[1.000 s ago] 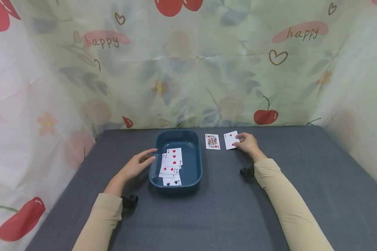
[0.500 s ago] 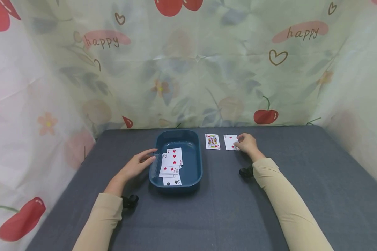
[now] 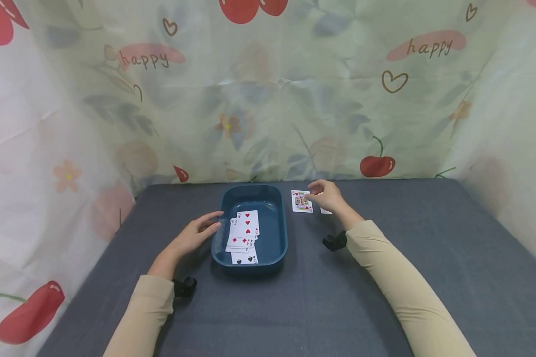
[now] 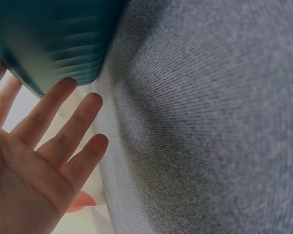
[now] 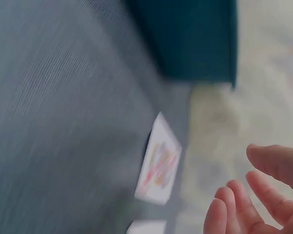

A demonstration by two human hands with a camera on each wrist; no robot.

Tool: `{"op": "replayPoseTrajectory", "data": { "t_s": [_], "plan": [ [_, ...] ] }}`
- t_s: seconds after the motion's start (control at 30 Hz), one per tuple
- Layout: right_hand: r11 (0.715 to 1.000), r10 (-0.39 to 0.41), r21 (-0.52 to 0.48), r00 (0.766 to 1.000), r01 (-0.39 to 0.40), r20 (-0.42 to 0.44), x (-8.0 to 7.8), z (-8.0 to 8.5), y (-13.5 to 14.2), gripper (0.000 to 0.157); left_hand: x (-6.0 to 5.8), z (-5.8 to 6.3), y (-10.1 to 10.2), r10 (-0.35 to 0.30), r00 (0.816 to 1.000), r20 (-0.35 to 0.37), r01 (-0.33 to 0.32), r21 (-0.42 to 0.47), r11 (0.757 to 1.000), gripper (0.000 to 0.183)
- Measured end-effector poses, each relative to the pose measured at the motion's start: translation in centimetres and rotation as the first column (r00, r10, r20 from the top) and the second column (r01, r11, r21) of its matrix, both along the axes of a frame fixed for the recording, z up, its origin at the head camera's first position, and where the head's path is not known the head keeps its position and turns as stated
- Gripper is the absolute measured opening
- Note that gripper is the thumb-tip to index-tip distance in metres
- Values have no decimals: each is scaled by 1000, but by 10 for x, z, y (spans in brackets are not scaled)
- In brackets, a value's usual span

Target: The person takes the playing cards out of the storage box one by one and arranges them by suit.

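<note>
In the head view, my left hand [image 3: 189,239] rests its straight fingers at the left rim of a dark blue plastic basin [image 3: 274,225]. The left wrist view has that hand [image 4: 36,168] spread beside the ribbed outer wall of the basin [image 4: 63,36]. My right hand [image 3: 330,197], fingers loosely bent with nothing between them, is raised near a king of hearts playing card [image 3: 300,204] lying face up. Beneath this hand, a diamonds card [image 3: 325,211] is mostly hidden. From the right wrist, the king card [image 5: 158,168] appears blurred, apart from the thumb [image 5: 281,163].
Several face-up playing cards [image 3: 248,223] overlap inside the basin, a three of hearts on top. Grey cloth [image 3: 259,312] covers the table. A printed curtain [image 3: 268,124] hangs along the back edge and both sides. Each wrist wears a black camera [image 3: 335,241].
My right hand straightened the diamonds card on the table, let go of it, and moved left and up toward the king card. The left hand has stayed put.
</note>
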State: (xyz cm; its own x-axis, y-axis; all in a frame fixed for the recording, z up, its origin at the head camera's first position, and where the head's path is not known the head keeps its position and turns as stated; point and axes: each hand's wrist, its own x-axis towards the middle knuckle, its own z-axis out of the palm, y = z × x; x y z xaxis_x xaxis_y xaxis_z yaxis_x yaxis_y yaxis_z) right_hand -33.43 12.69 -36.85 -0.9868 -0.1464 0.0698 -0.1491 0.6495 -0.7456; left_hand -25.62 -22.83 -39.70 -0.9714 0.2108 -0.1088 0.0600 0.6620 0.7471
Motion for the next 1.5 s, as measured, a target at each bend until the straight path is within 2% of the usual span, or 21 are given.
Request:
{"op": "replayPoseTrajectory", "data": {
  "t_s": [0.27, 0.47, 0.63, 0.93, 1.23, 1.5],
  "plan": [
    [986, 145, -84, 989, -144, 14, 6, 21, -47, 38, 1, 1, 0, -1, 1000, -4, 1, 6, 1000, 52],
    [974, 203, -104, 979, -200, 20, 14, 30, -81, 36, 1, 1, 0, 1, 1000, -1, -1, 4, 1000, 52],
    [967, 234, -115, 971, -227, 55, 17, 29, -107, 36, 1, 1, 0, 3, 1000, 7, -3, 7, 1000, 52],
    [981, 193, -61, 974, -186, 120, 17, 15, -137, 37, 0, 0, -1, -5, 1000, 12, 5, 14, 1000, 53],
    [991, 135, -47, 969, -129, 205, 14, 3, -146, 40, 2, 1, -1, -20, 1000, -8, 20, 13, 1000, 53],
    [992, 66, 87, 967, -90, 246, 3, -9, -149, 45, 0, -1, -2, -20, 1000, -8, 21, 17, 1000, 52]
  ]
}}
